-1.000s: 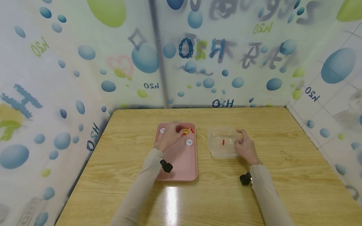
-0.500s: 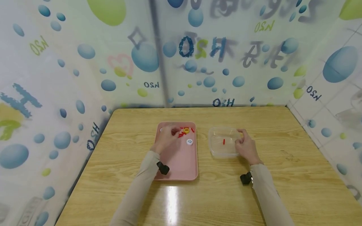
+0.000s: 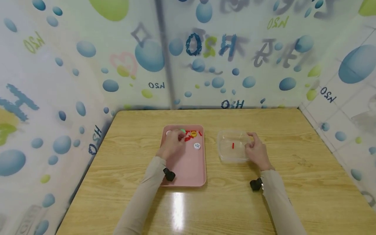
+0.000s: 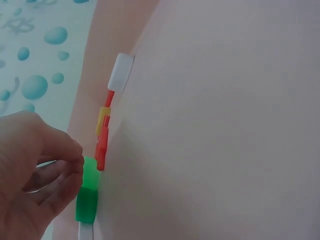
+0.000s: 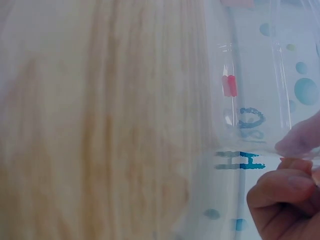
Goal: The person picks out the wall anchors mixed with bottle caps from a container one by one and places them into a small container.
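My left hand [image 3: 171, 143] is over the far part of a pink tray [image 3: 191, 173]. In the left wrist view its curled fingertips come together beside a green ring-like piece [image 4: 87, 192]; whether they pinch anything is hidden. Red sticks [image 3: 188, 138], a yellow ring [image 3: 193, 133] and a white round cap with blue marks [image 3: 197, 146] lie in the tray to the right of these fingers. My right hand [image 3: 258, 151] pinches the right rim of a clear plastic container [image 3: 224, 158]. One red stick [image 3: 233, 145] lies inside it.
Another white cap [image 3: 168, 133] is partly hidden behind the left hand. Tray and container stand apart on a wooden table [image 3: 229, 202]. A patterned curtain [image 3: 199, 81] rises behind the table's far edge.
My left hand has drawn back a little to the left from the red sticks, uncovering more of them and the green piece. My right hand stays on the container's rim.
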Tool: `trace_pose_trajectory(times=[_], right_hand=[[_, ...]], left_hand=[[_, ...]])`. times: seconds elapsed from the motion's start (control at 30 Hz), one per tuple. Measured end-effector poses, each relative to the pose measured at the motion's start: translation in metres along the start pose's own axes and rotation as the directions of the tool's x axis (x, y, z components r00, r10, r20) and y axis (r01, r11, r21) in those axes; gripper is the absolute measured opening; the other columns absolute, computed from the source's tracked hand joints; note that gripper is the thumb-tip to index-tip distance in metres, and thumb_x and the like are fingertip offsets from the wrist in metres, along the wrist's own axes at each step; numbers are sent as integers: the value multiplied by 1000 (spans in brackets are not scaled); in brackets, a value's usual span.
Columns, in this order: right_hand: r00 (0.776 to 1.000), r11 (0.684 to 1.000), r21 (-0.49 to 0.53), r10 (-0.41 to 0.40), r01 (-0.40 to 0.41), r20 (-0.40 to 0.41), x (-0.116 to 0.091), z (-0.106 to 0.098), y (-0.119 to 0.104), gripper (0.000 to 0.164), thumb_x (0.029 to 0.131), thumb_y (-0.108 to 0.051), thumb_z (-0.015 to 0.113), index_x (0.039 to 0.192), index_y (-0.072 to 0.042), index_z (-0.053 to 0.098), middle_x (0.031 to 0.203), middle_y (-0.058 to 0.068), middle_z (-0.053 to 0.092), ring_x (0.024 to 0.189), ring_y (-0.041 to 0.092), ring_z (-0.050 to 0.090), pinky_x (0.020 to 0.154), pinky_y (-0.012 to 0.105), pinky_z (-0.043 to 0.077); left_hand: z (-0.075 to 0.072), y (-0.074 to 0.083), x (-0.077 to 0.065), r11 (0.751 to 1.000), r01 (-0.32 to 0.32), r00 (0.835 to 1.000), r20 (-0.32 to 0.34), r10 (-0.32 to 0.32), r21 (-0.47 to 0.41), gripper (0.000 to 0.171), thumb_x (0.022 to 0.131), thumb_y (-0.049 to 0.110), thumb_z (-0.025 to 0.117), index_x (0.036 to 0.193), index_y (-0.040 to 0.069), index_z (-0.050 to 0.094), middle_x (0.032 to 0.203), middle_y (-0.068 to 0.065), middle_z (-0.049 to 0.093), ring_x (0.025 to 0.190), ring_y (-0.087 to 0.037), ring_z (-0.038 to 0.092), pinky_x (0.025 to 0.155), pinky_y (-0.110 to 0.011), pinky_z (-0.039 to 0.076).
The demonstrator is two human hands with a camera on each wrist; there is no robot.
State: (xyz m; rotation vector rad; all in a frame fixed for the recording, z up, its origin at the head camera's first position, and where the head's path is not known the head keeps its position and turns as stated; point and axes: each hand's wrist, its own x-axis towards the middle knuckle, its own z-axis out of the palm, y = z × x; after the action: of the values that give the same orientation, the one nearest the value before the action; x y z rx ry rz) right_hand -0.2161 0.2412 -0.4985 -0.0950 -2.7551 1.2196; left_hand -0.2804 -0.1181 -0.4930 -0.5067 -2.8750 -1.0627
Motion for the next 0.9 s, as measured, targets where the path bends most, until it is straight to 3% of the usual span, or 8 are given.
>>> trace_pose_trajectory(times=[0.4,0.67,0.9], right_hand=[[1000,1000,17,-18,18,-5,2,-1,-2,52,92,-3,44,144,-2,46,55,-7,35,46,8,26,45,26,29],[1000,1000,19,25,-25,8,-1,-3,-5,52,93,-5,45,145,-3,45,57,-5,37,48,9,29,47,27,31],[1000,1000,13,17,-17,12,-1,0,-3,52,93,-4,44,145,-3,45,57,-5,37,47,8,28,47,27,30]], left_hand=[[1,-1,2,995,1,1000,-23,1,101,13,91,3,69,102,2,75,97,-10,73,89,-21,68,86,-37,59],[1,0,-1,994,43,999,-8,-42,102,12,93,3,67,101,4,75,98,-9,74,93,-20,67,89,-37,58],[4,-4,-1,991,43,999,-3,-43,123,12,93,4,65,102,4,74,98,-10,74,94,-21,68,88,-36,57]])
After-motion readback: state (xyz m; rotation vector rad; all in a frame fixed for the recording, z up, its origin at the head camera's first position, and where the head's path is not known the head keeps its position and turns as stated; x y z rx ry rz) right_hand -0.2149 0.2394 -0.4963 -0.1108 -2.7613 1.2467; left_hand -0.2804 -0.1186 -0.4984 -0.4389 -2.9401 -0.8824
